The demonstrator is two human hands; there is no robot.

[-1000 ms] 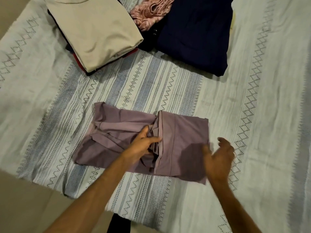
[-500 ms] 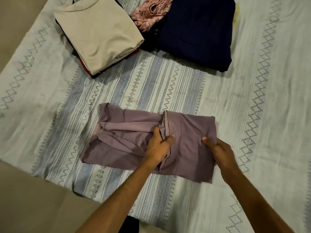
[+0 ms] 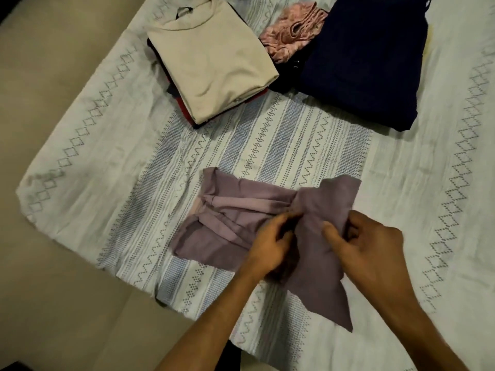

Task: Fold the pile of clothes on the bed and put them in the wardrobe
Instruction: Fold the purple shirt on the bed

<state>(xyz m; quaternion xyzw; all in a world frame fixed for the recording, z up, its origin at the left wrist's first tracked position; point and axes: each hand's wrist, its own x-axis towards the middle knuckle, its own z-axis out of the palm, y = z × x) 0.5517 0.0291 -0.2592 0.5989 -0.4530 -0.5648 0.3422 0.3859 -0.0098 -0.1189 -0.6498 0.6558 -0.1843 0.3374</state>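
I see mauve garment (image 3: 235, 210) on patterned bedsheet (image 3: 294, 145), near bed edge. Left hand (image 3: 267, 247) pinches fabric at middle fold; right hand (image 3: 372, 245) grips raised right part. Beige folded stack (image 3: 214, 62), pink cloth (image 3: 292, 36), navy folded garment (image 3: 361, 62) beyond.

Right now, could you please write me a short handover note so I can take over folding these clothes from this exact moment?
Left hand: grips the bunched middle of the mauve garment.
Right hand: pinches the garment's right part, lifted off the bed.
Where things are: the mauve garment lies half folded on the patterned bedsheet. Behind it, a folded beige T-shirt tops a stack; a folded navy garment lies to the right, with crumpled pink clothing between them.
Done: beige and navy pieces folded.
Left: finish the mauve fold, fold the pink piece, carry everything to the wardrobe, which is not in view.
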